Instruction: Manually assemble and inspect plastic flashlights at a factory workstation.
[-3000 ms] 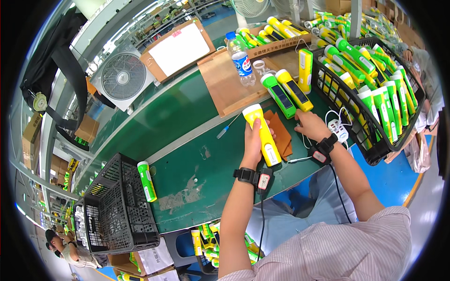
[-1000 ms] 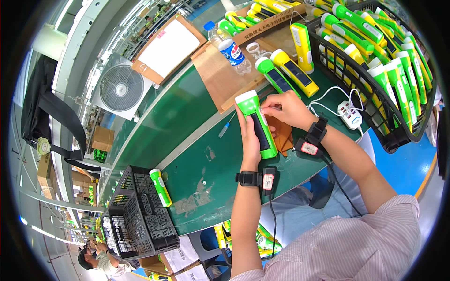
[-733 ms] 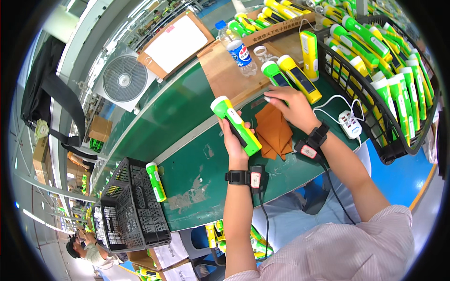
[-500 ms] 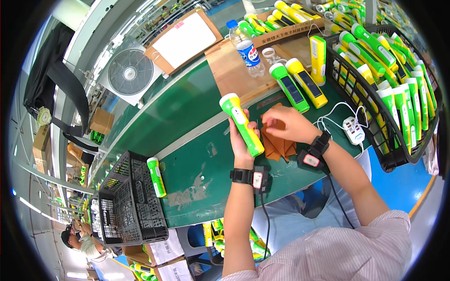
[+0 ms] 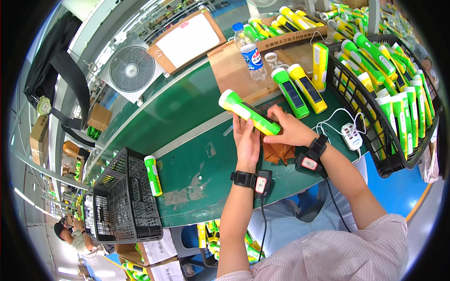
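A green and yellow flashlight [image 5: 251, 113] with a white head is held tilted above the green bench, its head to the upper left. My left hand [image 5: 246, 140] supports it from below, fingers closed around its middle. My right hand [image 5: 289, 129] grips its tail end between thumb and fingers. Beneath the hands, partly covered, lies a brown cloth [image 5: 277, 152]. Just beyond are a green flashlight [image 5: 291, 93] and a yellow flashlight [image 5: 308, 89], both lying with dark solar panels up. A yellow flashlight [image 5: 320, 68] stands upright beside them.
A black crate [image 5: 398, 161] full of flashlights stands at right, near a white charging block [image 5: 351, 136] with cables. At left are a black crate [image 5: 136, 196] and a single flashlight [image 5: 153, 175]. A plastic bottle [image 5: 251, 54] stands at the back. Another person [image 5: 77, 236] works far left.
My right hand has moved from over the cloth to the flashlight's tail and taken hold. The flashlight has tipped from steep to flatter.
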`<action>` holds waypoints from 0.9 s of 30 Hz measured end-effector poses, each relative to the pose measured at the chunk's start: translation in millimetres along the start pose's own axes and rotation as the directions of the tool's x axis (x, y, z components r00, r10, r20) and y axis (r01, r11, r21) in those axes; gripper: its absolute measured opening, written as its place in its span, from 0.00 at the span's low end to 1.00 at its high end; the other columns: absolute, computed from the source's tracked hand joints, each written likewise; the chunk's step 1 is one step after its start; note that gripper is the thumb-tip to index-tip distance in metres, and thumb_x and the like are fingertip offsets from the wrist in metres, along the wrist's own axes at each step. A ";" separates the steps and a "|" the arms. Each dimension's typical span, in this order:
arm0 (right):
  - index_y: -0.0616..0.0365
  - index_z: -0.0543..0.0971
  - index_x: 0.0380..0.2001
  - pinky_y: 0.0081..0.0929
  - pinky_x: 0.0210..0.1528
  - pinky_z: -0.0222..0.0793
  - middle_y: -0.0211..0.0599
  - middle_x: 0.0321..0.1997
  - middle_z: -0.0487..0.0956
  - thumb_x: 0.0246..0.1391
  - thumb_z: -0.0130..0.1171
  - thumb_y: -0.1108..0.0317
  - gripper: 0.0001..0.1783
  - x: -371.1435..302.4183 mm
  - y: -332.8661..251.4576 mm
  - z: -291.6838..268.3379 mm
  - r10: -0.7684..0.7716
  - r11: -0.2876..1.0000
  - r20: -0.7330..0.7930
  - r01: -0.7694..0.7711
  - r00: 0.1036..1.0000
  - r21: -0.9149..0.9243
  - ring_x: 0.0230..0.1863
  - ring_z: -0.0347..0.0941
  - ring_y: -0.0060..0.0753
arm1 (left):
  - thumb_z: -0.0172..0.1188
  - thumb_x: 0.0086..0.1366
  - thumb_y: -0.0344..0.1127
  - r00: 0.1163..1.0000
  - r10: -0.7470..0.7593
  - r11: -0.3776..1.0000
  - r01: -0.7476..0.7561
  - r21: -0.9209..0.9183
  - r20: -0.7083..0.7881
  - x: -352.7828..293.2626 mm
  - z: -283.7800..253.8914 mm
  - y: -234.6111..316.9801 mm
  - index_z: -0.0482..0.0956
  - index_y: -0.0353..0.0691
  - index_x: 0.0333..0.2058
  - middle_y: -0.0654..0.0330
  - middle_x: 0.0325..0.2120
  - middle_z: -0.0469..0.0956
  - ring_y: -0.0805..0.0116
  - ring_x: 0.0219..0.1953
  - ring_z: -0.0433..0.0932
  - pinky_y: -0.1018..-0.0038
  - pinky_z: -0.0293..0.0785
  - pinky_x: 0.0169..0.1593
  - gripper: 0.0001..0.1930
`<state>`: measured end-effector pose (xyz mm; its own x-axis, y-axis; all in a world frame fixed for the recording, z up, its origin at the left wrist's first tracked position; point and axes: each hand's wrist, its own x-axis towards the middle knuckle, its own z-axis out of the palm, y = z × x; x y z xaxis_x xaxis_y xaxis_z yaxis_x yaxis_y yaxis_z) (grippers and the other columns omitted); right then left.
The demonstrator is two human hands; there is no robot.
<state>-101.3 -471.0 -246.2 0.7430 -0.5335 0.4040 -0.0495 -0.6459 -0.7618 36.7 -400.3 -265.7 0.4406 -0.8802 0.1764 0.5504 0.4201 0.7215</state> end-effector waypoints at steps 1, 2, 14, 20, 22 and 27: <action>0.58 0.58 0.42 0.35 0.42 0.64 0.56 0.37 0.72 0.38 0.64 0.54 0.34 -0.4 3.0 1.0 -0.002 1.000 0.000 0.002 1.000 -0.003 0.40 0.70 0.55 | 0.51 0.59 0.29 1.000 0.002 1.000 -0.002 -0.002 0.002 -1.1 0.8 -0.3 0.48 0.47 0.58 0.59 0.49 0.62 0.63 0.53 0.62 0.64 0.59 0.56 0.31; 0.58 0.58 0.43 0.35 0.43 0.64 0.56 0.38 0.72 0.39 0.64 0.55 0.34 -1.0 4.9 1.6 0.023 0.999 0.003 -0.023 1.000 0.042 0.41 0.69 0.55 | 0.52 0.58 0.28 1.000 -0.004 1.000 0.004 0.000 -0.014 -2.7 1.8 -0.7 0.48 0.46 0.58 0.59 0.49 0.62 0.63 0.52 0.62 0.63 0.60 0.55 0.31; 0.58 0.71 0.40 0.34 0.47 0.62 0.43 0.39 0.72 0.34 0.61 0.75 0.23 4.9 16.2 1.4 -0.141 0.990 -0.245 0.130 0.959 -0.062 0.44 0.66 0.44 | 0.66 0.40 0.22 0.887 0.281 0.483 -0.460 0.745 0.365 -9.3 22.8 4.2 0.72 0.36 0.41 0.57 0.39 0.74 0.65 0.43 0.72 0.72 0.68 0.47 0.24; 0.58 0.71 0.40 0.33 0.47 0.63 0.44 0.42 0.71 0.34 0.62 0.73 0.23 5.3 12.5 -2.7 -0.141 0.989 -0.222 0.127 0.965 -0.075 0.47 0.66 0.45 | 0.65 0.40 0.22 0.750 0.356 0.286 -0.655 0.699 0.557 -7.6 19.8 5.0 0.70 0.36 0.43 0.58 0.41 0.72 0.66 0.43 0.71 0.72 0.68 0.48 0.26; 0.57 0.71 0.40 0.33 0.48 0.63 0.43 0.44 0.71 0.35 0.62 0.73 0.22 3.1 2.5 -5.8 -0.221 0.972 -0.277 0.234 0.935 0.013 0.49 0.66 0.44 | 0.65 0.40 0.22 0.856 0.289 0.600 -0.511 0.615 0.429 -7.8 15.5 -3.6 0.65 0.37 0.48 0.56 0.46 0.68 0.63 0.45 0.70 0.68 0.66 0.50 0.32; 0.55 0.69 0.43 0.29 0.47 0.69 0.40 0.47 0.70 0.38 0.61 0.81 0.25 8.7 35.0 -3.3 -0.274 0.823 -0.499 0.469 0.822 0.322 0.48 0.67 0.33 | 0.38 0.66 0.49 0.930 0.367 0.716 -0.300 0.631 0.026 -2.2 -4.0 -11.4 0.64 0.39 0.24 0.62 0.20 0.65 0.73 0.24 0.66 0.72 0.70 0.33 0.20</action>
<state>-98.8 -500.1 -267.6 0.2912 -0.5344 0.7934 0.5224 -0.6060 -0.5999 32.3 -402.3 -276.9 0.5936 -0.6698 0.4460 -0.1854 0.4255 0.8858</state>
